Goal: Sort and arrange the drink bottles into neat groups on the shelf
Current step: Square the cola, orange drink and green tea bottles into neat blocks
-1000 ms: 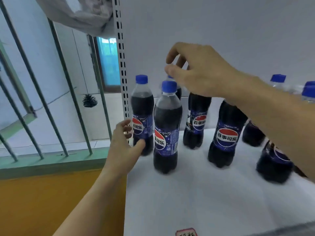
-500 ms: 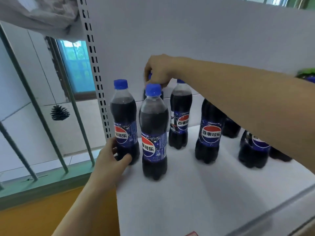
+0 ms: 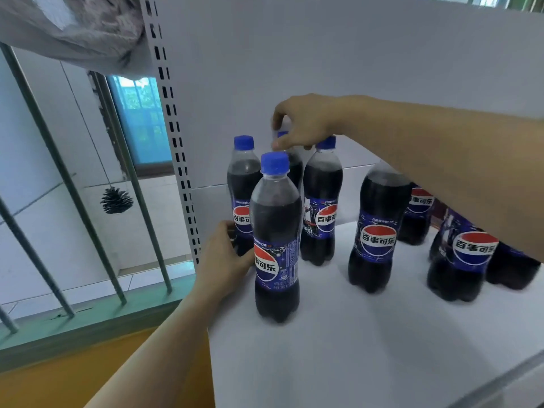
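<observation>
Blue-capped rear bottle pinched by right hand, left hand gripping front-left bottle (base).

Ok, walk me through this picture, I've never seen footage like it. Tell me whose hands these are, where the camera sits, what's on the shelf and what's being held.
No machine here: a person wears one wide-angle camera on the head, looking forward and down at their own bare arms. The white shelf carries Pepsi cola bottles with blue caps, all upright. Four stand clustered at the left end; more stand to the right, partly hidden by the arm. The right hand reaches over and pinches the top of the back bottle, whose cap is mostly covered. The left hand rests against the lower part of the leftmost bottle, with its thumb by the front bottle; how firm that grip is cannot be told. Beyond the shelf are window bars and a hanging pine cone.
</observation>
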The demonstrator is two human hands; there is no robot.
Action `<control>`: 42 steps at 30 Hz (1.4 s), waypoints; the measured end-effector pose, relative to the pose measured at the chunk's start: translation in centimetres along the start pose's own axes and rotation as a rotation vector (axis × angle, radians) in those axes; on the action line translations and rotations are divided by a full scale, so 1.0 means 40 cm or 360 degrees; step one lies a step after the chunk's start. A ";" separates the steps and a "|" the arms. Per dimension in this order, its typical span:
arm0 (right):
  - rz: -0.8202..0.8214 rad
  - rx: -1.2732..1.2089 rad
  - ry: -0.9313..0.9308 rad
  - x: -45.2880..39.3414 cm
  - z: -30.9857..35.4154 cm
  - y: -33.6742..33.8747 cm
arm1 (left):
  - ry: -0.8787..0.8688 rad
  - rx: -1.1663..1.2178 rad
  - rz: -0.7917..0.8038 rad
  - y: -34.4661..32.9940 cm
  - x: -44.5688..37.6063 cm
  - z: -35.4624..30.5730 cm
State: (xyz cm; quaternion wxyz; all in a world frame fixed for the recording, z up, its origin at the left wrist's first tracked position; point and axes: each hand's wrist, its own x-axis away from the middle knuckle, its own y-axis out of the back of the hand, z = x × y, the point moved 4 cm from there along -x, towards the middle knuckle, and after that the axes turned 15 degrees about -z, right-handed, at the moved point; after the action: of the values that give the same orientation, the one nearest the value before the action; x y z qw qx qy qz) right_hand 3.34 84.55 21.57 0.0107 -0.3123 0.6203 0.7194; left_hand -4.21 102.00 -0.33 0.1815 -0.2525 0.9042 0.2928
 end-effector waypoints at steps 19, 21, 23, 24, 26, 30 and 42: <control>0.0070 -0.0161 -0.0500 0.003 -0.121 -0.013 | 0.0026 -0.0040 -0.0109 -0.032 -0.012 -0.013; 0.0035 -0.0181 -0.0515 -0.005 -0.126 -0.020 | 0.0055 -0.0048 -0.0105 -0.036 -0.014 -0.012; 0.0044 -0.0191 -0.0523 -0.010 -0.124 -0.025 | 0.0032 -0.0071 -0.0104 -0.036 -0.019 -0.006; 0.0067 -0.0187 -0.0516 -0.011 -0.120 -0.027 | 0.0019 -0.0072 -0.0109 -0.037 -0.020 -0.004; 0.0106 -0.0197 -0.0492 -0.012 -0.113 -0.024 | 0.0045 -0.0044 -0.0114 -0.037 -0.020 -0.002; 0.0161 -0.0261 -0.0513 -0.003 -0.113 -0.012 | 0.0148 0.0138 -0.0099 -0.038 -0.014 0.005; 0.0108 -0.0251 0.0285 0.259 0.139 0.094 | 0.0103 0.0463 0.0080 0.079 0.083 0.026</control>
State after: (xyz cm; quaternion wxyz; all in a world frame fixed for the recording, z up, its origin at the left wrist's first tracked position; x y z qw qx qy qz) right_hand -8.93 84.83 20.33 -0.0938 -0.3540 0.5705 0.7352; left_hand -8.48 103.69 -1.35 0.1794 -0.2101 0.9485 0.1549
